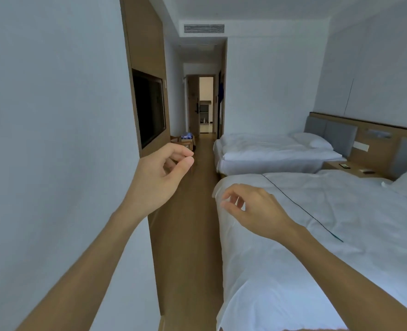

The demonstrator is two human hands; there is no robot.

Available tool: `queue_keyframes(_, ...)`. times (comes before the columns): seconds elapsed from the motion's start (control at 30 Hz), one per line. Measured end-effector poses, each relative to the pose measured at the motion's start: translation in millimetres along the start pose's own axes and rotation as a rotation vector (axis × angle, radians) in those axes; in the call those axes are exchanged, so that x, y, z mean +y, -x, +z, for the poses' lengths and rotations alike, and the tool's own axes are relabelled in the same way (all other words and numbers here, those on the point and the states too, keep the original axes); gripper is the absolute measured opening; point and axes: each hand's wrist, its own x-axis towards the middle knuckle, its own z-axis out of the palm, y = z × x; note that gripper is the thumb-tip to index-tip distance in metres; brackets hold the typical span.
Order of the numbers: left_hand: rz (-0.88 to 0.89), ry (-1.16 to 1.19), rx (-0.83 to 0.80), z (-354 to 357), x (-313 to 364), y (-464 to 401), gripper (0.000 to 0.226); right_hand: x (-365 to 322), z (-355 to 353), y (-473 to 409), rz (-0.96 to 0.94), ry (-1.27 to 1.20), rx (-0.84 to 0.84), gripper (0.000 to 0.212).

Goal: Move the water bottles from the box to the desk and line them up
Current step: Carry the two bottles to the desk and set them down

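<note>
Fingers (184,156) of both hands loosely curled, holding nothing.
Far left, a small cardboard box (187,139) awaits; next, probably walk there for bottles.

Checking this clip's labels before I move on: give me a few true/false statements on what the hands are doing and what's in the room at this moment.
1. Both hands are empty. True: the left hand and right hand hold nothing, fingers loosely curled.
2. The right hand grips a water bottle. False: no bottle is in either hand.
3. Two beds stand on the right. True: the near bed and far bed both have white bedding.
4. The TV is on. False: the TV on the left wall has a dark screen.
5. The far door is closed. False: the doorway at the end of the hall is open and lit.
</note>
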Motion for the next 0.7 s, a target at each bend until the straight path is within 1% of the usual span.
queue_keyframes(0.3, -0.067, -0.051, -0.055, 75, -98, -93, 0.013, 104, 50, -104, 0.044, -0.035, -0.034, 0.013)
queue_keyframes(0.4, -0.101, -0.079, -0.073, 100, -135, -123, 0.013, 140, 75, -144, 0.034, -0.040, -0.066, 0.013)
queue_keyframes(0.53, -0.087, -0.090, -0.065, 133, -178, -168, 0.013, 187, 107, -208, 0.013, -0.084, -0.071, 0.012)
queue_keyframes(0.7, -0.099, -0.113, -0.051, 166, -226, -228, 0.013, 234, 148, -291, -0.020, -0.151, -0.118, 0.014)
